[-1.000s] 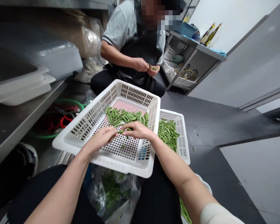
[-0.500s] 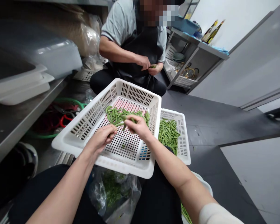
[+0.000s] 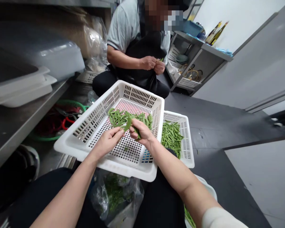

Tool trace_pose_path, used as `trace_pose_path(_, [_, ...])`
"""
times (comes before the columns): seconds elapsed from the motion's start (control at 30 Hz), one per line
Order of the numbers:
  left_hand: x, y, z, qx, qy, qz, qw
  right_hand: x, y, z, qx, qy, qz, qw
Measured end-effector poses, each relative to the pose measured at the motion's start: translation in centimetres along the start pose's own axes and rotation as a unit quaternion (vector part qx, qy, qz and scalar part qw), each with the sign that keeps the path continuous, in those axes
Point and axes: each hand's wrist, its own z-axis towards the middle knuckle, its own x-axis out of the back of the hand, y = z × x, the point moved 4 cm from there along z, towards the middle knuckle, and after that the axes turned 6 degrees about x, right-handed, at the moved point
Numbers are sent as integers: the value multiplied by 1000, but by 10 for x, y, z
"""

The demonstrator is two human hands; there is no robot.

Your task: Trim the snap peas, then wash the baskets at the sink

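A green pea pod stands tilted between my two hands, above the white slotted basket. My left hand pinches the pod's lower end between thumb and fingertips. Around its upper part my right hand is closed, with more green pods tucked under its curled fingers. Just beyond my hands, a pile of pea pods lies on the basket's floor. The basket rests over my knees, tilted slightly.
A second white basket full of pods stands at the right. Below sits a clear plastic bag of green scraps. Opposite, a co-worker's hands hold something green. A metal shelf runs along the left.
My left hand has come up to the pod from lower down, and the pod now shows upright between both hands. The co-worker's hands have drawn together.
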Motion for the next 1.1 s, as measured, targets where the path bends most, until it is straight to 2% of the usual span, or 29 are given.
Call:
trace_pose_path(0.1, [0, 11, -6, -10, -61, -20, 998, 1, 13, 3, -121, -39, 26, 992])
trace_pose_path(0.17, [3, 18, -9, -25, -87, 2, 996, 0, 22, 0, -204, -117, -12, 972])
trace_pose_path(0.23, [4, 21, -11, -42, -92, 31, 994, -3, 27, -6, -230, -194, -53, 952])
trace_pose_path(0.3, [6, 19, -10, -51, -64, 38, 996, -8, 28, -10, -180, -217, -82, 956])
trace_pose_path(0.33, [5, 16, -9, -45, -44, 22, 998, -11, 26, -11, -136, -202, -95, 965])
trace_pose_path(0.4, [4, 7, -5, -14, -3, -54, 998, -16, 21, -13, -39, -134, -111, 984])
trace_pose_path(0.47, [0, -2, -2, 26, 19, -158, 987, -16, 10, -14, 55, -40, -113, 991])
trace_pose_path(0.57, [-6, -7, 0, 77, -3, -268, 960, 2, -21, -20, 179, 96, -98, 974])
trace_pose_path(0.67, [-5, -4, -3, 100, -37, -323, 940, 53, -58, -35, 263, 221, -76, 936])
trace_pose_path(0.77, [3, 1, -8, 101, -46, -352, 929, 122, -81, -58, 277, 324, -90, 900])
trace_pose_path(0.83, [7, 2, -9, 106, -39, -364, 925, 165, -86, -74, 250, 382, -162, 875])
trace_pose_path(0.9, [10, 1, -9, 119, -21, -374, 919, 194, -91, -84, 214, 413, -307, 830])
trace_pose_path(0.93, [11, 1, -9, 126, -10, -378, 917, 199, -94, -86, 208, 413, -394, 794])
trace_pose_path(1.0, [11, -1, -7, 137, 8, -378, 915, 190, -99, -79, 208, 372, -548, 720])
trace_pose_path(1.03, [11, -2, -6, 141, 16, -375, 916, 177, -99, -71, 208, 334, -603, 694])
trace_pose_path(1.1, [10, -5, -3, 148, 26, -363, 920, 141, -89, -44, 179, 215, -683, 674])
